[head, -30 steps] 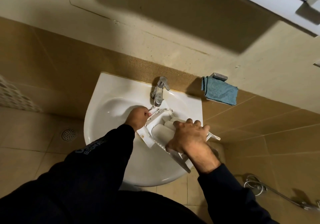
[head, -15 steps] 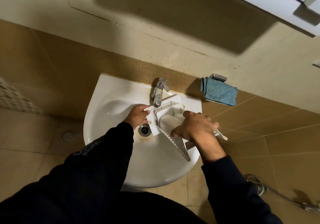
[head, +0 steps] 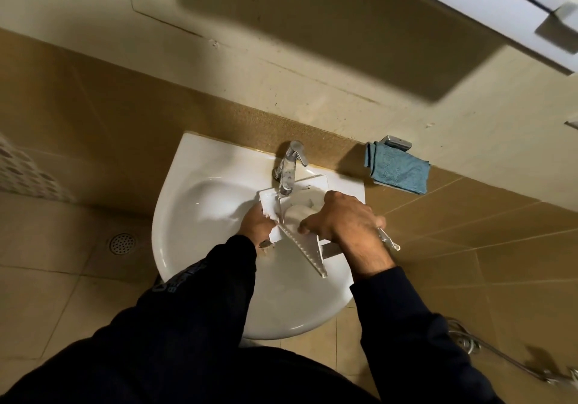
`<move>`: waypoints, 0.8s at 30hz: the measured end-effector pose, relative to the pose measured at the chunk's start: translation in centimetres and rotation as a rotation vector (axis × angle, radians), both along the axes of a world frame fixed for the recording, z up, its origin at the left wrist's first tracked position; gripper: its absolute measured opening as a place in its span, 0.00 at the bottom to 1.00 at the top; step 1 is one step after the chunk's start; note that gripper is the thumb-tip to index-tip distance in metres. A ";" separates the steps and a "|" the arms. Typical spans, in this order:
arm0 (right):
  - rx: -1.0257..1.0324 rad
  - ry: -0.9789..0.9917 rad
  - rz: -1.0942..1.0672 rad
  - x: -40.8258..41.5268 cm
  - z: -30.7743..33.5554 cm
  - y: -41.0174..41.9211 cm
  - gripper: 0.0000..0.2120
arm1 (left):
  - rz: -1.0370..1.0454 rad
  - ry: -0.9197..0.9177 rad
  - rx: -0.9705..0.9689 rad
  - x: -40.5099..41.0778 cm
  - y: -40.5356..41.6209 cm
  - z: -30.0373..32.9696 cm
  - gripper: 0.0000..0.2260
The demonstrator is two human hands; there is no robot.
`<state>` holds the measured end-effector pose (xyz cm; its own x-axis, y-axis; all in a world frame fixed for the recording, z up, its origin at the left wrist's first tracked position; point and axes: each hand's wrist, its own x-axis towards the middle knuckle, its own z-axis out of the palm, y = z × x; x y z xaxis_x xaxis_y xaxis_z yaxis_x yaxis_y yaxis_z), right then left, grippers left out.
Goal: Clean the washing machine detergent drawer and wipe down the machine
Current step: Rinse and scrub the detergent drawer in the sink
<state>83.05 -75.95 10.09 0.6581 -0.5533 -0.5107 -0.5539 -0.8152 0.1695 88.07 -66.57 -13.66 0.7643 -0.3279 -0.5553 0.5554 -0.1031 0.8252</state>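
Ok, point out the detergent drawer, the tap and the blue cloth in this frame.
detergent drawer (head: 308,249): head view, on its ribbed side wall facing the camera.
tap (head: 289,170): head view, on the chrome spout.
blue cloth (head: 398,169): head view, on the middle of the folded fabric.

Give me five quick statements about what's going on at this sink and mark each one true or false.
1. The detergent drawer is held over the sink. True.
2. The blue cloth lies in the basin. False: it hangs on the wall to the right of the sink.
3. The right hand grips a thin brush-like tool whose end sticks out to the right. True.
4. The left hand rests on the faucet. False: it holds the drawer's front panel.
5. The floor drain sits to the right of the sink. False: it is on the left.
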 end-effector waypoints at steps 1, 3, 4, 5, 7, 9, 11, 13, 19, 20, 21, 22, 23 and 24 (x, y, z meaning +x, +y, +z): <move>0.006 0.005 -0.008 -0.1 0.0 -0.1 0.35 | -0.001 -0.009 0.027 0.2 0.2 0.8 0.16; 0.010 -0.005 -0.011 -0.4 -0.1 0.0 0.35 | 0.020 0.018 -0.015 0.3 0.3 2.6 0.09; 0.016 -0.030 -0.008 -0.6 0.0 0.1 0.34 | 0.040 0.052 -0.063 0.3 0.2 3.5 0.08; 0.026 -0.070 -0.001 -0.6 0.1 0.2 0.32 | 0.062 0.079 -0.087 0.4 0.1 4.1 0.06; 0.062 -0.153 0.028 -0.6 0.3 0.5 0.29 | 0.096 0.092 -0.072 0.7 0.0 4.1 0.12; 0.153 -0.186 0.064 -0.8 0.3 0.5 0.32 | 0.128 0.095 0.012 1.5 0.1 2.1 0.33; 0.338 -0.193 0.090 -1.4 0.6 0.3 0.40 | 0.184 0.041 0.128 2.9 -0.1 -2.4 0.46; 0.507 -0.218 0.143 -2.2 1.1 0.0 0.40 | 0.203 -0.022 0.227 4.3 -0.3 -4.7 0.46; 0.459 -0.437 0.223 -4.1 -0.3 -0.3 0.31 | 0.154 -0.084 0.406 4.3 0.1 3.1 0.37; 0.449 -0.445 0.216 -4.1 -0.5 -0.4 0.31 | 0.160 -0.062 0.399 4.3 0.1 3.0 0.39; 0.444 -0.449 0.205 -4.2 -0.6 -0.6 0.31 | 0.179 -0.046 0.361 4.3 0.0 2.8 0.43; 0.444 -0.456 0.196 -4.3 -0.6 -0.9 0.31 | 0.187 -0.033 0.319 4.2 0.0 2.4 0.48; 0.449 -0.463 0.184 -4.5 -0.5 -1.0 0.31 | 0.191 -0.030 0.284 4.1 -0.1 1.8 0.52; 0.455 -0.471 0.173 -4.7 -0.5 -1.2 0.31 | 0.191 -0.026 0.253 3.9 -0.1 1.3 0.53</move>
